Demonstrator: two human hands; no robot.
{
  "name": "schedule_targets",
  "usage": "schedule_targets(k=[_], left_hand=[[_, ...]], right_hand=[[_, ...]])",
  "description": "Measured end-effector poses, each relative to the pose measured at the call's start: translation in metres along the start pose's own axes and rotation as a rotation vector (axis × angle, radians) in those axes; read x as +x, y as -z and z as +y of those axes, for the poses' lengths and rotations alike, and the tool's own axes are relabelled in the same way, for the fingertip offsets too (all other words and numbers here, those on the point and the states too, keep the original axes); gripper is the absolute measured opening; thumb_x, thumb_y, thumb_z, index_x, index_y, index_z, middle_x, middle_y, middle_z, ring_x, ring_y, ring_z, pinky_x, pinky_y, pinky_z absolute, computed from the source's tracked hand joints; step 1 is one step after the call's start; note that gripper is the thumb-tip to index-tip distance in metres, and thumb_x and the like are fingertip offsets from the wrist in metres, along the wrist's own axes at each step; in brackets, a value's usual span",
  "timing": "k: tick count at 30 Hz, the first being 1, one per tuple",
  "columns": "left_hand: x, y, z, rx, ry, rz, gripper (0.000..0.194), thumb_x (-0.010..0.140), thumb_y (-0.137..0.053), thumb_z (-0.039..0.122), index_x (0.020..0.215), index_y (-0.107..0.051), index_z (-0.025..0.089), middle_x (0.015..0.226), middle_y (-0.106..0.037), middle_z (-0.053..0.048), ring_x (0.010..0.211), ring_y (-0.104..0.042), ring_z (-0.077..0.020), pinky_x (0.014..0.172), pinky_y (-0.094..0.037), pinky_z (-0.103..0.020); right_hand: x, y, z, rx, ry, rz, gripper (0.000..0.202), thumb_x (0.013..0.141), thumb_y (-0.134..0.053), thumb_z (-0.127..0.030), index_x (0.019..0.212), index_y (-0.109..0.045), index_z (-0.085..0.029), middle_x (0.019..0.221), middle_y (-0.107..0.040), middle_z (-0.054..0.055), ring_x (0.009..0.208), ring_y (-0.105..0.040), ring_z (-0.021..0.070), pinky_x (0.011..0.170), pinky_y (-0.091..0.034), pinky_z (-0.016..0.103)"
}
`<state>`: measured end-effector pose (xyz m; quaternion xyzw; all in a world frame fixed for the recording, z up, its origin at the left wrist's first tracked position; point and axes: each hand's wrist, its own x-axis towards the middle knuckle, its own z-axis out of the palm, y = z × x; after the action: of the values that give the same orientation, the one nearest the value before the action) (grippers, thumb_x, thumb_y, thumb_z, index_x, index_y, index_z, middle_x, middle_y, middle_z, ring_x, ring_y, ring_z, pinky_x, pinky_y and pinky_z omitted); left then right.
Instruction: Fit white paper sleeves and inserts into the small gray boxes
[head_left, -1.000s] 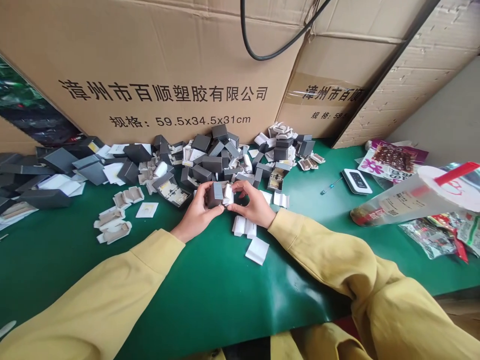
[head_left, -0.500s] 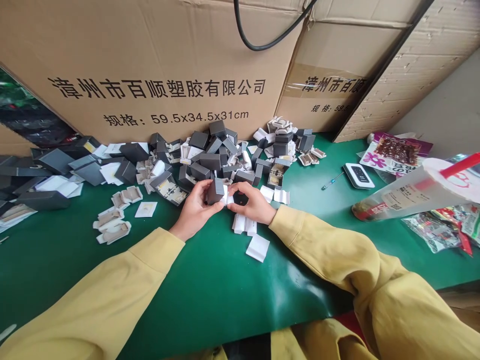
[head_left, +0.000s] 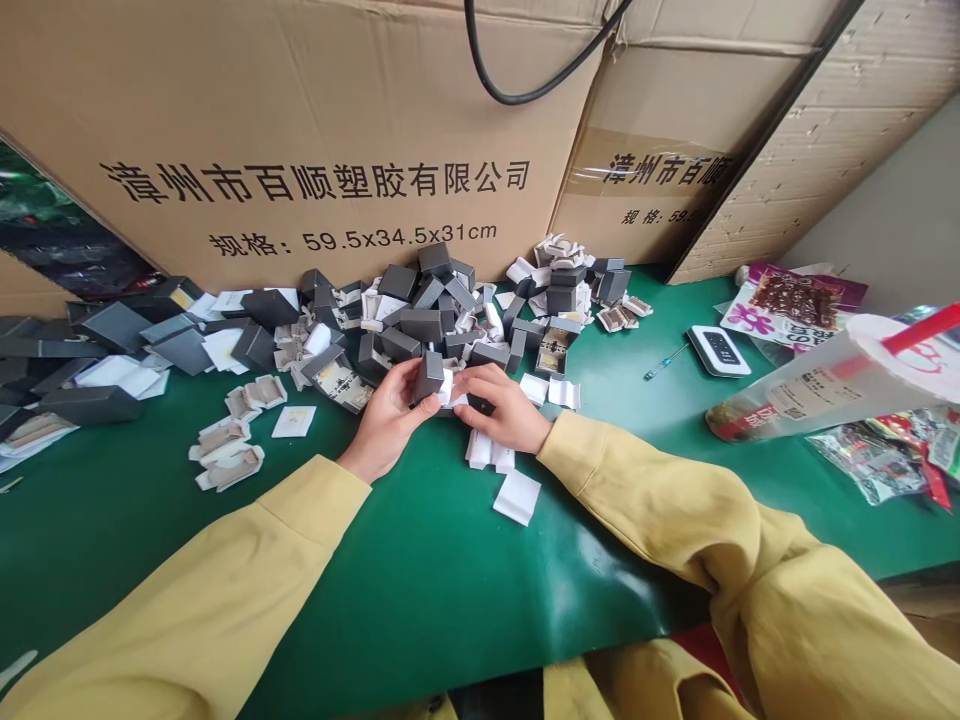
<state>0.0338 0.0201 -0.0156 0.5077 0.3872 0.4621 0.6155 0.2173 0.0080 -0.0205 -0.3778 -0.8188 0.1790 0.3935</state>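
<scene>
My left hand (head_left: 386,420) is closed around a small dark grey box (head_left: 430,376), tilted up with its opening toward the right. A white insert (head_left: 447,386) shows at that opening. My right hand (head_left: 502,407) is at the insert, its fingers bent over it and partly hiding it; how firmly they grip cannot be made out. White folded inserts (head_left: 491,452) lie just below my right hand, with another white piece (head_left: 517,497) nearer to me. Behind both hands is a heap of dark grey boxes (head_left: 421,323) mixed with white inserts.
More grey boxes (head_left: 90,403) and papers cover the left side of the green table (head_left: 420,600). Loose inserts (head_left: 229,465) and a white card (head_left: 293,421) lie left of my hands. To the right are a white digital device (head_left: 718,352), a drink cup (head_left: 825,385) and snack packets. Cardboard cartons (head_left: 337,120) stand behind.
The fingers of my right hand have closed in further over the white insert, toward the box. My left hand keeps its hold on the box, which has shifted slightly.
</scene>
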Motion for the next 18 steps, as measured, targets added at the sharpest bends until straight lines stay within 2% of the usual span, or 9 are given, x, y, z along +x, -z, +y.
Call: schedule_targets(k=[6,9,12,15,18], left_hand=[[-0.0003,0.0001,0.0035,-0.045,0.035,-0.014,0.057,0.069,-0.072,0.031,0.118,-0.046,0.019,0.132,-0.049,-0.012,0.125,-0.041,-0.0287,0.1,-0.038,-0.043],[-0.0004,0.0006,0.0027,-0.052,0.025,-0.023,0.056,0.07,-0.071,0.031,0.119,-0.046,0.02,0.132,-0.048,-0.011,0.125,-0.041,-0.0281,0.1,-0.038,-0.043],[-0.0004,0.0014,0.0005,-0.048,-0.006,-0.049,0.057,0.069,-0.072,0.029,0.118,-0.047,0.019,0.13,-0.05,-0.011,0.124,-0.042,-0.0274,0.102,-0.037,-0.042],[-0.0005,0.0014,-0.0008,-0.023,-0.03,-0.072,0.058,0.067,-0.074,0.028,0.118,-0.048,0.019,0.127,-0.053,-0.01,0.124,-0.043,-0.0273,0.103,-0.036,-0.041],[-0.0005,0.0012,-0.001,-0.014,-0.03,-0.093,0.06,0.066,-0.074,0.029,0.12,-0.049,0.02,0.129,-0.052,-0.01,0.125,-0.042,-0.0284,0.103,-0.036,-0.042]], right_hand=[[0.0004,-0.0017,-0.0023,0.024,-0.032,0.035,0.013,0.084,-0.052,-0.025,0.089,-0.063,-0.02,0.104,-0.064,0.008,0.099,-0.056,0.0185,0.089,-0.045,0.037],[-0.0004,-0.0018,-0.0037,0.085,-0.151,0.079,0.016,0.084,-0.051,-0.026,0.095,-0.06,-0.02,0.104,-0.064,0.006,0.097,-0.058,0.0174,0.089,-0.046,0.035],[-0.0012,-0.0031,-0.0044,0.133,-0.245,0.125,0.027,0.08,-0.058,-0.033,0.103,-0.055,-0.02,0.102,-0.064,0.005,0.094,-0.059,0.0172,0.085,-0.048,0.034],[-0.001,-0.0053,-0.0052,0.116,-0.242,0.13,0.032,0.075,-0.063,-0.037,0.101,-0.054,-0.021,0.1,-0.064,0.005,0.094,-0.059,0.018,0.083,-0.049,0.033],[-0.0004,-0.0068,-0.0066,0.09,-0.217,0.147,0.028,0.075,-0.063,-0.036,0.098,-0.056,-0.021,0.098,-0.064,0.004,0.091,-0.06,0.0175,0.081,-0.05,0.032]])
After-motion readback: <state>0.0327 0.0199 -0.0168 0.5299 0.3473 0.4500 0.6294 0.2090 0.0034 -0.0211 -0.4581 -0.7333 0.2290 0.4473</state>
